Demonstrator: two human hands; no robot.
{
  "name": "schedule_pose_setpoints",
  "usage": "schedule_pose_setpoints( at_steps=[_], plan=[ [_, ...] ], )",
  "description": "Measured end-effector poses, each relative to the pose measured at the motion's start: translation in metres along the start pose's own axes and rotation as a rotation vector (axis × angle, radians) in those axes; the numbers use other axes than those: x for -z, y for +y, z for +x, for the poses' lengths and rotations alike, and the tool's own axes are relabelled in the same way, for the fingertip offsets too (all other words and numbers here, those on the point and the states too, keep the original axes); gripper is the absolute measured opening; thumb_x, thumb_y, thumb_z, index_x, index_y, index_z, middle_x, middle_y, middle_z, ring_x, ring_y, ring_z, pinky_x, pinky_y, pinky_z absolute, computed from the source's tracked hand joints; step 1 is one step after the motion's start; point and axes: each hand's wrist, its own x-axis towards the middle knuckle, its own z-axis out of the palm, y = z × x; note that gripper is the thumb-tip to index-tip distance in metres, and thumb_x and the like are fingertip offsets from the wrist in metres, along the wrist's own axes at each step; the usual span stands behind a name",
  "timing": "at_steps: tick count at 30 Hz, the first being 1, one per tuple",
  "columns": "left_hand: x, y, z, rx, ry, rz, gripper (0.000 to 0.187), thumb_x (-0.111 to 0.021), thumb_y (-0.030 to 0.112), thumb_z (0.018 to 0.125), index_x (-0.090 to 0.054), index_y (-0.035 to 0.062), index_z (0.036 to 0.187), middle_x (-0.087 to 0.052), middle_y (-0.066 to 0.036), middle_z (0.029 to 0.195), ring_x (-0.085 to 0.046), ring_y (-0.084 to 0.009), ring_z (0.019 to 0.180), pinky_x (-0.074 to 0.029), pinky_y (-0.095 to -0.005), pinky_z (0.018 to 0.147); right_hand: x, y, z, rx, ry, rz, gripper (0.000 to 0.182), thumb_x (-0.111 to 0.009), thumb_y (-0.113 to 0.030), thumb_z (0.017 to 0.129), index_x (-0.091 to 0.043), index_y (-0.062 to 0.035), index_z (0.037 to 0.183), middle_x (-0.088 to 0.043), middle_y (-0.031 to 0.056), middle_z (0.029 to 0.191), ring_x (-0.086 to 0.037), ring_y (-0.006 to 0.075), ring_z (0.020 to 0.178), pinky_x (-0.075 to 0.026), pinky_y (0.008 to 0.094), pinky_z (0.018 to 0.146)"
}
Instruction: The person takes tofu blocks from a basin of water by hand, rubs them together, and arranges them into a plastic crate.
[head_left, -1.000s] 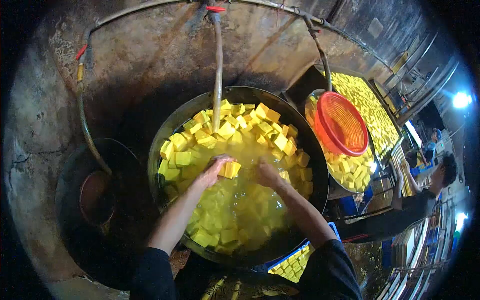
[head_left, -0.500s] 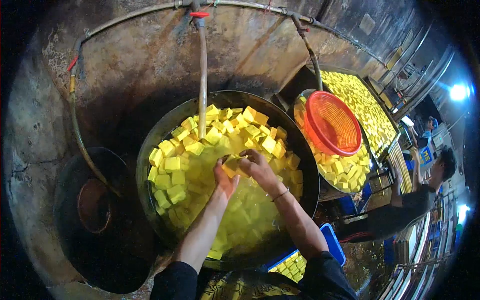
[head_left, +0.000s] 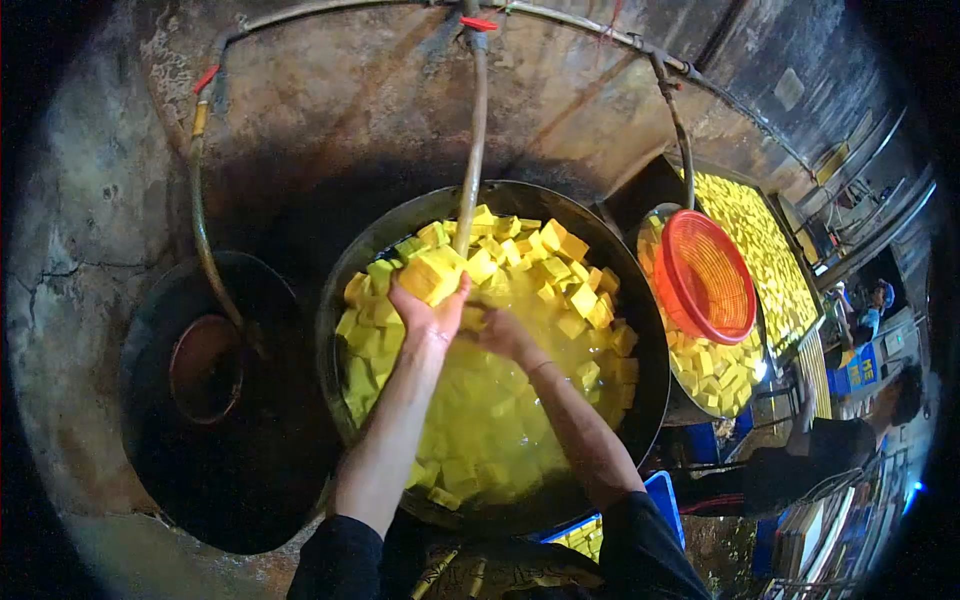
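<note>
A large round vat of cloudy yellow liquid is in front of me, with many yellow tofu blocks heaped at its far side and others under the surface. Above the liquid, my left hand is turned palm up, its fingers around a yellow tofu block; whether it holds more than one I cannot make out. Just to the right, my right hand is low over the liquid, apart from that block. Motion smears its fingers, so their grip does not show.
A hose hangs into the vat. To the right, a red basket rests over another tofu-filled vessel, near a tray of yellow pieces. A dark tub stands left, a blue crate near my right arm. A person is at right.
My left hand has risen up and away with the tofu block. My right hand has come off it and dropped toward the liquid. The whole view has shifted somewhat.
</note>
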Motion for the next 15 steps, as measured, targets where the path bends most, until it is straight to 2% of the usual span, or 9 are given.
schedule_pose_setpoints(
  at_steps=[1,4,5,7,9,10,11,13,15],
  plan=[
    [-0.006,0.014,0.002,-0.020,-0.006,0.028,0.042,-0.034,0.045,0.088,-0.057,0.0121,0.099,-0.060,-0.007,0.099,-0.053,-0.0251,0.091,-0.042,-0.0434,0.077,-0.019,0.005,0.002,0.235,0.082,0.011,0.065,-0.073,-0.046,0.070,-0.054,-0.0051,0.117,-0.065,0.0198,0.093,-0.061,0.0353,0.095,-0.049,0.0413,0.079],
    [-0.011,0.048,0.001,-0.065,-0.027,0.094,0.040,-0.034,0.043,0.089,-0.057,0.0118,0.100,-0.060,-0.008,0.100,-0.053,-0.0263,0.091,-0.043,-0.0441,0.077,-0.047,0.020,0.028,0.218,-0.063,-0.130,0.064,-0.077,-0.040,0.067,-0.052,-0.0041,0.114,-0.065,0.0173,0.094,-0.062,0.0317,0.091,-0.050,0.0386,0.079],
    [-0.014,0.057,-0.004,-0.086,-0.025,0.146,0.039,-0.033,0.041,0.090,-0.057,0.0118,0.100,-0.060,-0.009,0.102,-0.054,-0.0272,0.093,-0.043,-0.0453,0.078,-0.048,0.029,0.032,0.302,-0.241,0.359,0.065,-0.077,-0.039,0.068,-0.050,-0.0022,0.114,-0.064,0.0160,0.095,-0.062,0.0283,0.090,-0.050,0.0369,0.078],
    [-0.011,0.070,-0.006,-0.112,-0.017,0.192,0.039,-0.032,0.040,0.091,-0.057,0.0118,0.100,-0.060,-0.009,0.104,-0.055,-0.0281,0.095,-0.044,-0.0465,0.079,-0.037,0.017,0.030,0.367,-0.429,0.849,0.066,-0.077,-0.038,0.069,-0.048,-0.0002,0.115,-0.064,0.0148,0.095,-0.062,0.0250,0.089,-0.050,0.0352,0.078],
    [-0.003,0.082,-0.002,-0.180,0.016,0.167,0.038,-0.032,0.039,0.092,-0.057,0.0112,0.100,-0.060,-0.010,0.107,-0.055,-0.0287,0.100,-0.043,-0.0486,0.083,-0.023,-0.001,0.023,0.356,-0.474,0.970,0.066,-0.076,-0.035,0.071,-0.043,-0.0007,0.116,-0.063,0.0104,0.093,-0.062,0.0211,0.086,-0.051,0.0344,0.076],
    [-0.003,0.089,-0.002,-0.136,-0.017,0.079,0.037,-0.035,0.039,0.089,-0.056,0.0106,0.099,-0.060,-0.010,0.105,-0.055,-0.0283,0.097,-0.043,-0.0490,0.082,-0.027,-0.016,0.025,0.270,-0.565,1.053,0.065,-0.078,-0.041,0.067,-0.050,0.0001,0.109,-0.063,0.0125,0.093,-0.062,0.0236,0.080,-0.051,0.0349,0.073],
    [-0.002,0.092,-0.003,-0.137,-0.018,0.078,0.037,-0.035,0.039,0.089,-0.056,0.0106,0.099,-0.060,-0.010,0.105,-0.055,-0.0283,0.097,-0.043,-0.0490,0.082,-0.032,-0.030,0.023,0.271,-0.565,1.052,0.065,-0.078,-0.041,0.067,-0.050,0.0001,0.109,-0.063,0.0125,0.093,-0.062,0.0236,0.080,-0.051,0.0349,0.073],
    [-0.011,0.094,-0.016,-0.122,0.005,0.035,0.035,-0.040,0.040,0.085,-0.056,0.0104,0.097,-0.060,-0.009,0.101,-0.055,-0.0274,0.095,-0.042,-0.0490,0.081,-0.021,-0.093,0.000,0.249,-0.209,-0.116,0.061,-0.078,-0.047,0.063,-0.059,0.0009,0.095,-0.063,0.0175,0.093,-0.063,0.0293,0.079,-0.052,0.0379,0.070],
    [-0.013,0.094,-0.018,-0.125,0.016,0.036,0.035,-0.041,0.040,0.083,-0.056,0.0104,0.095,-0.060,-0.009,0.100,-0.054,-0.0272,0.094,-0.042,-0.0485,0.080,-0.051,-0.109,-0.020,0.315,0.040,-0.156,0.053,-0.076,-0.049,0.061,-0.065,-0.0017,0.080,-0.062,0.0200,0.094,-0.062,0.0342,0.077,-0.052,0.0414,0.068]
  ],
)
